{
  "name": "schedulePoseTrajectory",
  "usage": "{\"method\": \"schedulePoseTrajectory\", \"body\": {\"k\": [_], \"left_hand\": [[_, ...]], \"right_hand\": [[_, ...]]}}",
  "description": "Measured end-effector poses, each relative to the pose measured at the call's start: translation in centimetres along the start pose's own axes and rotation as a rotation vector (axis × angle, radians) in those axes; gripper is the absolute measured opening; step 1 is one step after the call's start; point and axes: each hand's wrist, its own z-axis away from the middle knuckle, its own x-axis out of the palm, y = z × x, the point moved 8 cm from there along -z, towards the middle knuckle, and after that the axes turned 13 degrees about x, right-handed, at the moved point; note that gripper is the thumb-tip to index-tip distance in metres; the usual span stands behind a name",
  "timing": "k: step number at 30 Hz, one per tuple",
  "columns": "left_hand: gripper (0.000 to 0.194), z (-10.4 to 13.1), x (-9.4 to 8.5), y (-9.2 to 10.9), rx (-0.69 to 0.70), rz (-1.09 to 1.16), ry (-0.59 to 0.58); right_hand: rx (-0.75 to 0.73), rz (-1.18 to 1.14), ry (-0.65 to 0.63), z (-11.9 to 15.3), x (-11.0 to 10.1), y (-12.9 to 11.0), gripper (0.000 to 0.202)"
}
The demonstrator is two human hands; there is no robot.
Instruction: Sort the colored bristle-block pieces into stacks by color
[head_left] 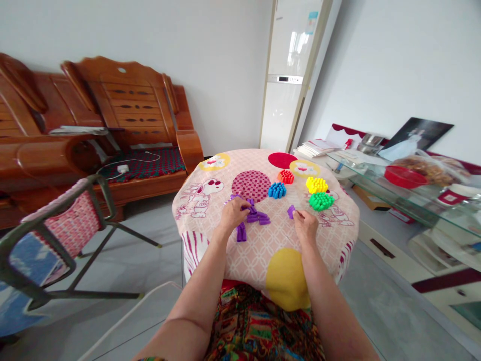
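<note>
Several purple plastic pegs [254, 218] lie loose on the small round table's patterned pink cloth [263, 250]. My left hand [233, 212] rests on the left part of that pile, fingers curled over some pegs. My right hand [305, 223] pinches a single purple peg [290, 211] at its fingertips, just above the cloth. Beyond the hands sit sorted clusters of pegs: red [286, 176], blue [277, 189], yellow [316, 185] and green [320, 201].
A wooden sofa [124, 100] stands at the back left, a folding chair [56, 235] near left. A tall white air conditioner [289, 75] stands behind the table. A glass side table [406, 195] with a red bowl and papers is at right.
</note>
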Motion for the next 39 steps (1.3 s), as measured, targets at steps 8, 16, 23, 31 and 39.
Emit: {"method": "schedulePoseTrajectory", "body": {"k": [8, 16, 23, 31, 39], "left_hand": [[0.026, 1.0, -1.5, -3.1, -0.121, 0.007, 0.032], [0.023, 1.6, -1.8, -4.4, -0.149, 0.089, 0.002], [0.036, 1.7, -1.1, -3.4, -0.041, 0.059, -0.090], [0.029, 1.6, -2.2, -2.4, -0.139, 0.069, 0.023], [0.023, -2.6, 4.8, 6.1, -0.105, 0.600, -0.016]], "right_hand": [[0.017, -0.042, -0.013, 0.0, 0.3, 0.2, 0.037], [0.025, -0.061, -0.011, 0.1, 0.1, 0.1, 0.037], [0.017, -0.074, 0.000, 0.0, 0.0, 0.1, 0.039], [0.008, -0.052, 0.003, -0.2, 0.3, 0.3, 0.038], [-0.026, -0.031, 0.012, -0.2, 0.2, 0.1, 0.039]]}}
